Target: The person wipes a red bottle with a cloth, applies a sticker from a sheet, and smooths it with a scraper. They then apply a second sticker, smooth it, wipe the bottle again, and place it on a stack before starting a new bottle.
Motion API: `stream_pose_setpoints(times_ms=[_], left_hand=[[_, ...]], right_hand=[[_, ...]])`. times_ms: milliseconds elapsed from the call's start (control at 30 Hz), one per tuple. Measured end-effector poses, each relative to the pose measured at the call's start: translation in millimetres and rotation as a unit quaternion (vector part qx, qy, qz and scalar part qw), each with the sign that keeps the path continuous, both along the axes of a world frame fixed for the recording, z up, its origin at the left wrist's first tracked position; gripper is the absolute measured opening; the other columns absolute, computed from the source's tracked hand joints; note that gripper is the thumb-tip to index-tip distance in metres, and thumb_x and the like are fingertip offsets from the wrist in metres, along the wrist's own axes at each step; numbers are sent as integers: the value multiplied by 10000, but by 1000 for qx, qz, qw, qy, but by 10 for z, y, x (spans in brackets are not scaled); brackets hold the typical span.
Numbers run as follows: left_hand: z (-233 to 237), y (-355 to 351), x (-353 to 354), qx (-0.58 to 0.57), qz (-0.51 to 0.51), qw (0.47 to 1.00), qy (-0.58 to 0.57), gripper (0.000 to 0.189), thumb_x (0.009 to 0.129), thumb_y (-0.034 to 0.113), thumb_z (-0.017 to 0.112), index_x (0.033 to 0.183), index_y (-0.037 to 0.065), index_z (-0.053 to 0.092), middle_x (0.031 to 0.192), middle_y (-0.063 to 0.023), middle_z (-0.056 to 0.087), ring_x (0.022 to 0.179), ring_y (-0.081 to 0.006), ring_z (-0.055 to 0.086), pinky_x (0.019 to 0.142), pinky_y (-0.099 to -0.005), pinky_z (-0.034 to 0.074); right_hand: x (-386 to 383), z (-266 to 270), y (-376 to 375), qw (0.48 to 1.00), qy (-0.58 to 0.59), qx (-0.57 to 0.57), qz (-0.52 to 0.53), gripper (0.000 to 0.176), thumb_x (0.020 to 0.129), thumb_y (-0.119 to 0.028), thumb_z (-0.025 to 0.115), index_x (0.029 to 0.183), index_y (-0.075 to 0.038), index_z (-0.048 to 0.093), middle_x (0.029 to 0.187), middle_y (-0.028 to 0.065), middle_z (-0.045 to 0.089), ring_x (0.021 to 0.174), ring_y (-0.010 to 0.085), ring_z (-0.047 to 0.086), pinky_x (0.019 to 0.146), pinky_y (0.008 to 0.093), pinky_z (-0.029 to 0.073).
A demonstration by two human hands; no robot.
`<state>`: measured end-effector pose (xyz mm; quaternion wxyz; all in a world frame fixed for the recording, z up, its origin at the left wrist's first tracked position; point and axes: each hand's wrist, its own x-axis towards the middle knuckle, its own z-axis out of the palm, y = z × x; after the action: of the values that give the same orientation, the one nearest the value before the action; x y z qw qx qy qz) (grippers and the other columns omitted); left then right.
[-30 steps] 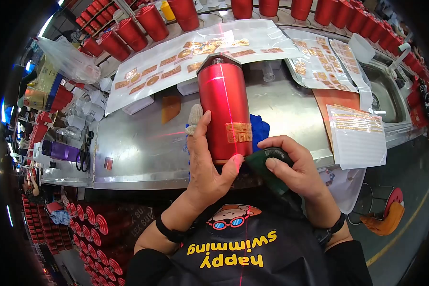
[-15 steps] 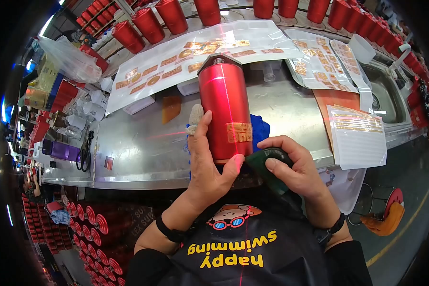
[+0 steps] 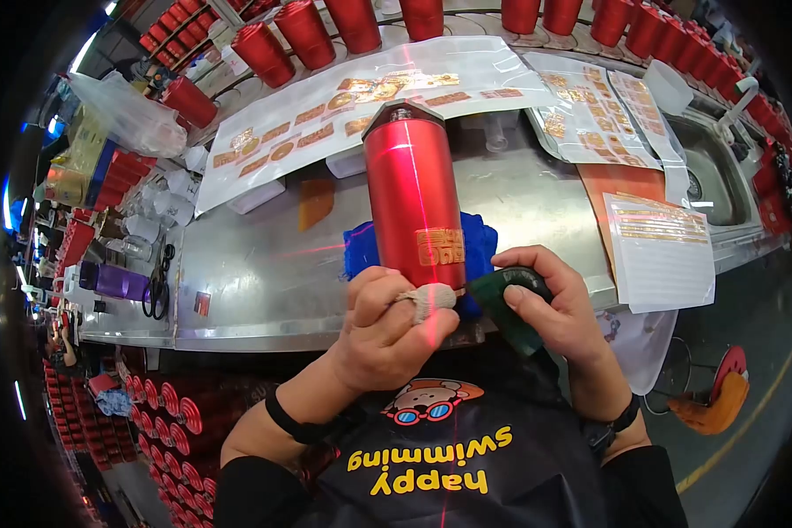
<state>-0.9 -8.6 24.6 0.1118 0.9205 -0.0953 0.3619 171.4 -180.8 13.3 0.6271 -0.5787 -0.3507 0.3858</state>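
The left hand [image 3: 396, 327], fingers curled together, is at the red canister [image 3: 414, 194]'s near end; the right hand [image 3: 554, 304] pinches a green tool [image 3: 507, 310] by the surface [image 3: 264, 290]'s near edge.

The red metallic canister [image 3: 415, 194] points its dark, many-sided collar away from me; its near end is at my left hand [image 3: 392, 330], over a bunched blue cloth [image 3: 358, 251]. Gold block characters [image 3: 440, 247] sit near that end, and a red light line runs down its side. In my right hand [image 3: 554, 304] I hold a dark green, flat-looking tool [image 3: 499, 304], angled just beside the canister's near end.
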Motion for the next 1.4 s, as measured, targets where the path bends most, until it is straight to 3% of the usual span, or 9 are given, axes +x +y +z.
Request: stream_pose_setpoints(times_ms=[133, 400, 500, 600, 767, 900, 1100, 1300, 1400], left_hand=[[3, -46, 115, 31, 1, 1000, -3, 264, 647, 136, 728, 909, 121, 697, 850, -36, 640, 914, -245, 536, 862, -436, 468], [-167, -13, -228, -75, 109, 989, -59, 252, 705, 8, 697, 939, 101, 686, 908, -84, 670, 899, -296, 537, 856, -482, 465], [-179, -32, -240, -90, 114, 987, -63, 264, 717, 18, 700, 965, 103, 677, 911, -90, 671, 909, -305, 533, 873, -480, 458], [-192, -10, -277, -98, 126, 986, -55, 311, 718, 31, 711, 1016, 104, 663, 953, -98, 670, 929, -308, 529, 896, -479, 445], [-28, -101, -142, -73, 172, 982, -3, 536, 710, 61, 734, 1231, 80, 607, 1225, -159, 608, 1061, -349, 537, 999, -520, 402], [-104, -21, -35, -61, 176, 981, 46, 715, 722, 124, 773, 1387, 47, 523, 1411, -211, 507, 1274, -415, 478, 1144, -599, 264], [-402, 64, -119, -231, 130, 964, -1, 686, 799, 189, 770, 1397, 3, 491, 1420, -269, 479, 1303, -442, 471, 1130, -580, 302], [-47, 29, 34, -19, 174, 983, 53, 742, 817, 184, 766, 1440, -19, 418, 1355, -276, 515, 1204, -451, 538, 1094, -555, 361], [-302, 46, -13, -159, 146, 976, -4, 734, 831, 224, 761, 1431, -30, 422, 1354, -272, 507, 1203, -460, 522, 1103, -569, 333]], right_hand=[[-20, 47, 3, 999, 27, -15, -15, 297, 899, -66, 606, 1188, -1, 577, 934, 31, 637, 814, 62, 570, 716, 232, 480], [-7, 176, 36, 994, -103, -21, -8, 252, 833, -22, 685, 1071, -32, 604, 907, 40, 630, 821, 111, 599, 719, 282, 483], [-9, 196, 257, 861, -476, 178, -7, 315, 740, -10, 743, 1027, -68, 626, 923, 46, 616, 841, 203, 597, 744, 355, 463], [8, 286, 204, 818, -551, 155, 51, 351, 673, -23, 750, 1000, -102, 650, 947, 46, 605, 869, 264, 571, 748, 393, 430], [-63, 342, 276, 815, -545, 197, 1, 225, 703, -42, 728, 903, -123, 664, 881, 5, 574, 811, 208, 545, 736, 356, 407], [-68, 342, 288, 812, -558, 168, 35, 176, 741, -78, 733, 894, -141, 673, 873, -10, 571, 800, 193, 532, 728, 349, 398], [-74, 336, 294, 817, -547, 171, 53, 168, 748, -77, 738, 889, -140, 673, 875, -11, 570, 804, 193, 530, 732, 349, 399], [-64, 321, 283, 817, -547, 174, 50, 223, 715, -53, 748, 912, -138, 683, 890, -3, 576, 826, 195, 542, 748, 348, 407], [-49, 271, 270, 823, -539, 170, 48, 263, 685, -38, 754, 920, -133, 689, 902, 0, 583, 832, 199, 546, 752, 350, 411]])
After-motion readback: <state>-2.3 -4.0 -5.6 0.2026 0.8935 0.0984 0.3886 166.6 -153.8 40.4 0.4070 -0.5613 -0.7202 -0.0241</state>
